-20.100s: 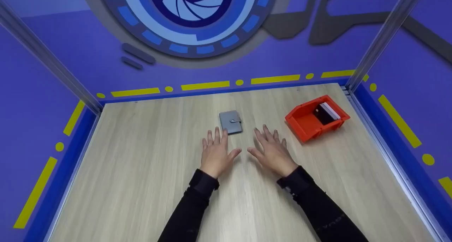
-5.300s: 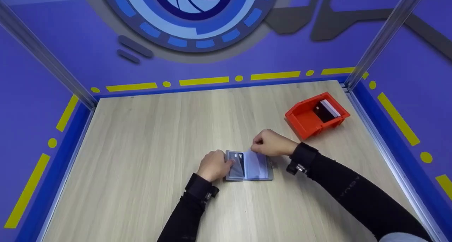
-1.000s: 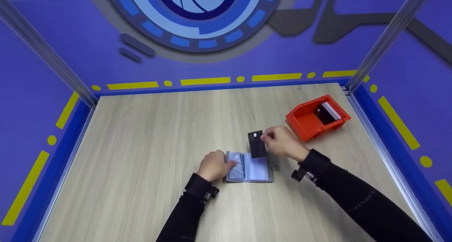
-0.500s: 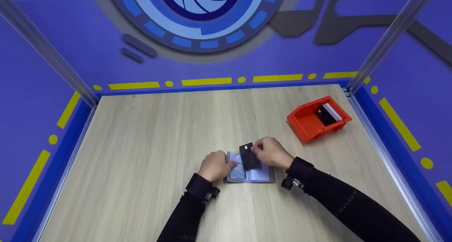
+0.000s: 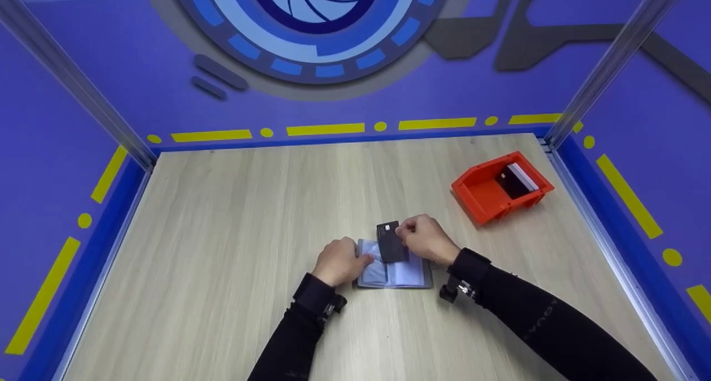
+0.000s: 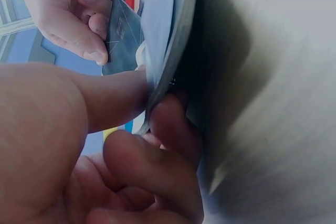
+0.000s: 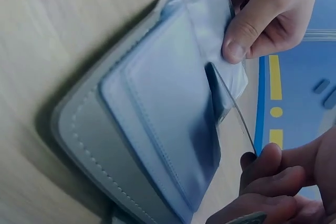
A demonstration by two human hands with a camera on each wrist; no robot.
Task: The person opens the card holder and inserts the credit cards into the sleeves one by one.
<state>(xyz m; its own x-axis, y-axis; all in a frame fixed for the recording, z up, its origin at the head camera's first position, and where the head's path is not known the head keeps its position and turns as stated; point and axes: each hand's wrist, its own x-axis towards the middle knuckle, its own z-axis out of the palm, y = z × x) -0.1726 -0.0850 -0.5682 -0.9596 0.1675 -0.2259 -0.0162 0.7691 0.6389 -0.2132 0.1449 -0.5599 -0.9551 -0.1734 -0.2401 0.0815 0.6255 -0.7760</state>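
A grey card wallet (image 5: 427,275) lies spread open on the table, its clear plastic sleeves (image 7: 165,98) showing. My left hand (image 5: 336,262) grips the wallet's left side, thumb on top and fingers beneath, as the left wrist view shows. Between thumb and fingers, my right hand (image 5: 427,240) pinches the right edge of a black card (image 5: 391,243) with a pale chip. The card is tilted over the wallet's upper middle. In the right wrist view the lower edge of the card (image 7: 235,103) is close to the sleeves near the fold; whether it touches them I cannot tell.
An orange-red bin (image 5: 482,199) stands at the back right, with a black card (image 5: 513,183) and several white ones upright in it. Blue walls (image 5: 333,106) with yellow marks bound the wooden table (image 5: 222,247) at the back and sides.
The wallet, closed and farther back at first, is now open and nearer. The black card, earlier in the left sleeve, is out; within the last second it moved left and down over the wallet.
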